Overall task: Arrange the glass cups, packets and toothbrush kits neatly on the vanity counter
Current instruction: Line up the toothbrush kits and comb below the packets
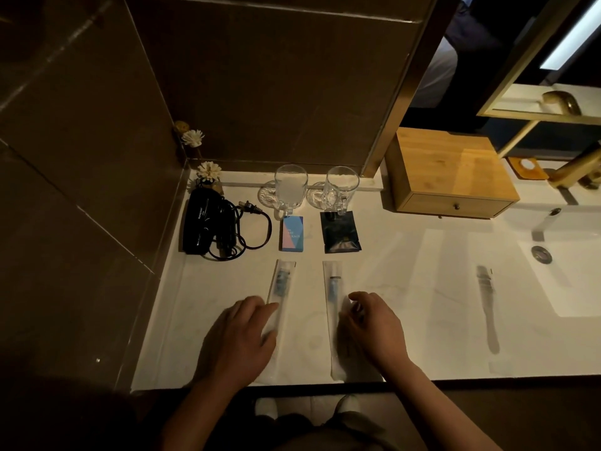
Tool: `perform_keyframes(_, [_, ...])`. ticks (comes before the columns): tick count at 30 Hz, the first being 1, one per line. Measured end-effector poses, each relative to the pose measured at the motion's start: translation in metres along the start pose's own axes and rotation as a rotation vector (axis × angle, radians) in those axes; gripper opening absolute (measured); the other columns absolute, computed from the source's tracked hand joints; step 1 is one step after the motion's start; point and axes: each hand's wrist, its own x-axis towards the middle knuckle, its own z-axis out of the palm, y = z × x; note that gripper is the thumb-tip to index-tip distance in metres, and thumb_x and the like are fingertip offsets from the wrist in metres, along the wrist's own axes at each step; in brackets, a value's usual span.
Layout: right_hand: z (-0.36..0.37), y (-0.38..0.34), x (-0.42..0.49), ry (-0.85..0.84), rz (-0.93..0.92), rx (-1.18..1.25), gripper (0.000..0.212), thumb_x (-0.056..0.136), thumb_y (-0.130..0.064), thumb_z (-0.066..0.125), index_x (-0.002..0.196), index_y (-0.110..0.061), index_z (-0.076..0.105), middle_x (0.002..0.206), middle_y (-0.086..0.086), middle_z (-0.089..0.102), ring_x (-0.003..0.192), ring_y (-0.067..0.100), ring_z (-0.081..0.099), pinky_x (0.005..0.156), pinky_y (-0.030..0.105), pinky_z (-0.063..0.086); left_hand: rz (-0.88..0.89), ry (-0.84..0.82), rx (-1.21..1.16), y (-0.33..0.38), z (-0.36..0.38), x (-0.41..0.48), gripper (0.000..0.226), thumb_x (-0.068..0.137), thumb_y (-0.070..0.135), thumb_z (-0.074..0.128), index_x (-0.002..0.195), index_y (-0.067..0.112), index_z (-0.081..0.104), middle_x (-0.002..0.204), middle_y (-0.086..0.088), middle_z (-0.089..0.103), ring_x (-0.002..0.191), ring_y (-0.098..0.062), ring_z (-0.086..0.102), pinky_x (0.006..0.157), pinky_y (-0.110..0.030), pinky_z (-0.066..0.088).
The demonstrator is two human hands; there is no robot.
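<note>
Two glass cups stand on coasters at the back of the white vanity counter: the left glass cup and the right glass cup. In front of them lie a blue-pink packet and a black packet. Nearer to me, two toothbrush kits in clear sleeves lie side by side, pointing away from me: the left kit and the right kit. My left hand rests flat on the near end of the left kit. My right hand touches the right kit's side with curled fingers.
A black hair dryer with a coiled cord lies at the left, by small white flowers. A wooden drawer box stands at the back right. A dark toothbrush-shaped item lies by the sink basin. Dark tiled walls close the left and back.
</note>
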Motion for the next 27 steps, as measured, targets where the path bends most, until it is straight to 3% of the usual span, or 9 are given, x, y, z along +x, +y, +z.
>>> perform_keyframes(2, [0.0, -0.003, 0.003, 0.0, -0.025, -0.069, 0.033, 0.092, -0.031, 0.061, 0.124, -0.024, 0.06, 0.11, -0.002, 0.064, 0.085, 0.019, 0.063, 0.064, 0.024, 0.047, 0.126, -0.137, -0.047, -0.01, -0.002, 0.009, 0.057, 0.088, 0.04, 0.054, 0.143, 0.04, 0.042, 0.158, 0.013, 0.032, 0.147, -0.014, 0.027, 0.111, -0.037, 0.034])
perform_keyframes(4, [0.001, -0.008, 0.008, 0.004, -0.052, -0.132, 0.029, 0.094, -0.027, 0.056, 0.122, -0.023, 0.061, 0.108, 0.001, 0.064, 0.085, 0.023, 0.063, 0.066, 0.031, 0.052, 0.229, -0.262, -0.054, -0.017, -0.004, 0.019, 0.066, 0.092, 0.037, 0.058, 0.149, 0.048, 0.028, 0.163, 0.022, 0.007, 0.152, -0.007, -0.003, 0.116, -0.033, 0.014])
perform_keyframes(6, [0.002, -0.012, 0.011, 0.0, -0.089, -0.17, 0.023, 0.093, -0.02, 0.053, 0.113, -0.022, 0.064, 0.095, 0.003, 0.064, 0.077, 0.024, 0.06, 0.064, 0.033, 0.053, 0.288, -0.326, 0.003, -0.02, -0.005, 0.027, 0.066, 0.094, 0.042, 0.056, 0.15, 0.049, 0.023, 0.163, 0.025, 0.002, 0.151, -0.004, -0.012, 0.119, -0.032, 0.009])
perform_keyframes(11, [0.005, -0.011, 0.013, -0.005, -0.092, -0.201, 0.021, 0.089, -0.012, 0.052, 0.098, -0.022, 0.067, 0.079, 0.0, 0.059, 0.066, 0.02, 0.054, 0.056, 0.033, 0.053, 0.258, -0.337, 0.085, -0.012, 0.001, 0.027, 0.066, 0.093, 0.057, 0.048, 0.152, 0.045, 0.021, 0.165, 0.019, 0.002, 0.152, -0.008, -0.008, 0.124, -0.04, 0.006])
perform_keyframes(15, [0.001, -0.013, 0.014, -0.019, -0.09, -0.16, 0.021, 0.092, -0.013, 0.049, 0.095, -0.024, 0.067, 0.076, -0.003, 0.052, 0.064, 0.018, 0.048, 0.048, 0.018, 0.028, 0.226, -0.318, 0.101, -0.002, 0.008, 0.025, 0.066, 0.094, 0.058, 0.044, 0.153, 0.042, 0.019, 0.166, 0.016, 0.001, 0.152, -0.008, -0.008, 0.122, -0.039, -0.005])
perform_keyframes(17, [0.0, -0.014, 0.016, -0.032, -0.093, -0.134, 0.021, 0.094, -0.016, 0.049, 0.099, -0.025, 0.068, 0.078, -0.004, 0.052, 0.066, 0.018, 0.048, 0.05, 0.016, 0.025, 0.216, -0.32, 0.101, 0.001, 0.009, 0.028, 0.067, 0.093, 0.059, 0.041, 0.153, 0.042, 0.017, 0.166, 0.015, 0.0, 0.151, -0.006, -0.01, 0.121, -0.038, -0.007])
perform_keyframes(21, [0.001, -0.016, 0.021, -0.054, -0.097, -0.11, 0.029, 0.095, -0.015, 0.05, 0.116, -0.026, 0.066, 0.09, 0.001, 0.063, 0.072, 0.018, 0.05, 0.058, 0.022, 0.038, 0.194, -0.318, 0.065, 0.004, 0.008, 0.034, 0.066, 0.092, 0.063, 0.037, 0.152, 0.043, 0.019, 0.165, 0.018, 0.001, 0.149, -0.003, -0.011, 0.12, -0.035, -0.008])
perform_keyframes(27, [0.002, -0.019, 0.022, -0.058, -0.084, -0.09, 0.027, 0.094, -0.013, 0.05, 0.112, -0.024, 0.067, 0.094, 0.005, 0.067, 0.079, 0.024, 0.061, 0.07, 0.035, 0.055, 0.187, -0.272, 0.035, 0.003, 0.01, 0.036, 0.06, 0.092, 0.058, 0.041, 0.148, 0.041, 0.032, 0.165, 0.015, 0.01, 0.151, -0.004, -0.004, 0.121, -0.037, -0.002])
